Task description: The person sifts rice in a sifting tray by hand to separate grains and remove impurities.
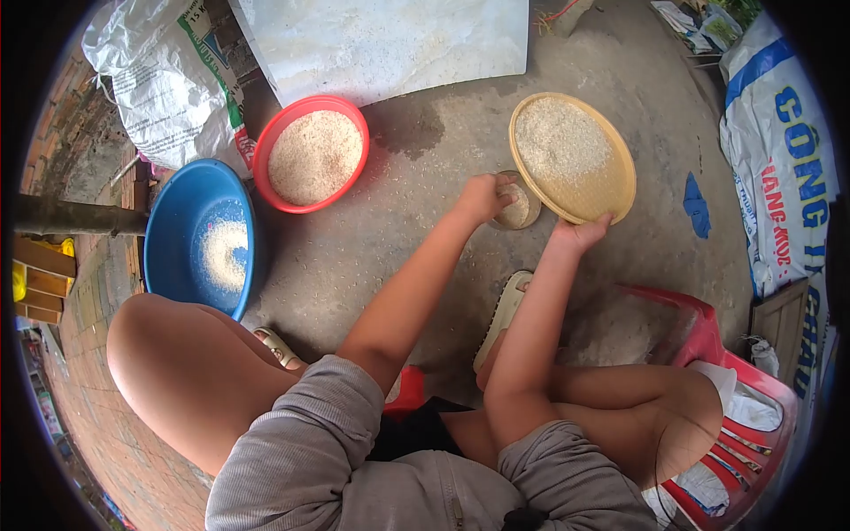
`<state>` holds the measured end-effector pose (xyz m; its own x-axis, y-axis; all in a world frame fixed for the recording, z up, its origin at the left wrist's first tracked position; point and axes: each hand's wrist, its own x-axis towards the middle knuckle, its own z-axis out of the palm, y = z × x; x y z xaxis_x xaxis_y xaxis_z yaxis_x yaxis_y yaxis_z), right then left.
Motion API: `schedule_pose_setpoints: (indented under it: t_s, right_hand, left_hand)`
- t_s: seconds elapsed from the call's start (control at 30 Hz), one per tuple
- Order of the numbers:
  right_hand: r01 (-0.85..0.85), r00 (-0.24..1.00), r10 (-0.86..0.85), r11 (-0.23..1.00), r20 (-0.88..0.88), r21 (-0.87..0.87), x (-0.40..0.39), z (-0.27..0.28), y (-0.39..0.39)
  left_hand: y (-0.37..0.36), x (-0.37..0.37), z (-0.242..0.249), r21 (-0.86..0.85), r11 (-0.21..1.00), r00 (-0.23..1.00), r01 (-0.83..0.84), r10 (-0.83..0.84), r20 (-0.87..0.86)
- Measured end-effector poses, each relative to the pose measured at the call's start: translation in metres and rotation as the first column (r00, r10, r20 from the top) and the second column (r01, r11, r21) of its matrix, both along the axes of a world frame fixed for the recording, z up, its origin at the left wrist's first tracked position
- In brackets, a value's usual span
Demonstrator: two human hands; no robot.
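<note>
My left hand (pixel 483 196) grips the rim of a small round cup (pixel 519 209) holding rice, set low over the concrete floor. My right hand (pixel 580 233) holds the near edge of a woven bamboo tray (pixel 611 190), which is tilted and carries a spread of rice (pixel 558 142) on its far half. The cup sits just beside the tray's lower left edge.
A red basin (pixel 354 119) full of rice and a blue basin (pixel 173 239) with a little rice stand at the left. White sacks (pixel 168 80) lie behind them, a printed sack (pixel 788 177) at the right. A red plastic chair (pixel 708 345) is near my right knee.
</note>
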<state>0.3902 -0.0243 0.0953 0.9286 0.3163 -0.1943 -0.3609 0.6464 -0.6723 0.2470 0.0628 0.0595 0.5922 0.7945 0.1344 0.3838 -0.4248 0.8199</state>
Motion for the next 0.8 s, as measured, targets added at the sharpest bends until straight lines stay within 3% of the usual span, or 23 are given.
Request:
schedule_pose_setpoints:
  t_s: [0.03,0.07,0.13,0.2,0.23,0.3,0.33,0.4,0.47,0.53,0.57,0.6,0.67,0.73,0.8]
  right_hand:
    - [0.002,1.000,-0.002,1.000,0.001,0.021,0.000,0.001,0.001]
    - [0.006,1.000,-0.006,1.000,0.003,0.021,0.000,0.001,0.002]
    - [-0.036,0.999,0.034,0.998,0.031,0.052,0.001,-0.002,0.005]
    - [-0.057,0.998,0.056,0.997,0.020,0.042,-0.005,0.003,0.008]
    - [-0.075,0.997,0.075,0.997,0.009,0.034,-0.009,0.004,0.011]
    - [-0.110,0.994,0.110,0.993,-0.001,0.052,-0.017,0.003,0.016]
    - [-0.145,0.989,0.146,0.987,-0.005,0.067,-0.020,0.002,0.019]
    - [-0.192,0.981,0.193,0.978,-0.004,0.081,-0.031,-0.001,0.025]
    - [-0.239,0.971,0.240,0.967,-0.002,0.094,-0.042,-0.003,0.031]
    - [-0.326,0.945,0.326,0.940,0.018,0.102,-0.056,-0.001,0.038]
    - [-0.364,0.931,0.363,0.925,0.030,0.105,-0.063,0.001,0.040]
    - [-0.370,0.929,0.369,0.923,0.032,0.107,-0.069,0.002,0.041]
    - [-0.419,0.907,0.422,0.903,-0.006,0.092,-0.078,0.005,0.043]
    - [-0.426,0.902,0.431,0.898,-0.028,0.108,-0.082,0.004,0.043]
    - [-0.428,0.898,0.436,0.896,-0.057,0.123,-0.083,0.005,0.040]
  left_hand:
    - [-0.003,0.004,-0.006,0.196,0.981,0.998,0.012,-0.024,0.060]
    - [-0.001,0.005,-0.012,0.196,0.980,0.998,0.015,-0.028,0.063]
    - [0.009,-0.009,0.003,-0.149,0.979,0.973,-0.139,0.164,0.165]
    - [0.033,-0.025,0.016,-0.299,0.902,0.919,-0.311,0.365,0.146]
    - [0.041,-0.034,0.027,-0.296,0.902,0.919,-0.314,0.367,0.142]
    - [0.051,-0.050,0.054,-0.372,0.877,0.787,-0.306,0.452,0.420]
    - [0.051,-0.054,0.068,-0.368,0.877,0.787,-0.310,0.454,0.419]
    - [0.048,-0.065,0.093,-0.297,0.939,0.875,-0.170,0.283,0.392]
    - [0.040,-0.067,0.105,-0.197,0.966,0.907,-0.166,0.228,0.355]
    - [0.034,-0.068,0.110,0.173,0.984,0.982,-0.048,0.015,0.186]
    - [0.033,-0.066,0.107,0.272,0.962,0.987,-0.024,-0.021,0.161]
    - [0.031,-0.068,0.103,0.274,0.961,0.987,-0.030,-0.015,0.162]
    - [0.029,-0.070,0.096,0.530,0.848,0.999,0.006,0.015,-0.036]
    - [0.032,-0.072,0.091,0.504,0.863,0.998,0.019,0.015,-0.063]
    - [0.035,-0.072,0.085,0.394,0.914,0.981,0.101,-0.025,-0.194]
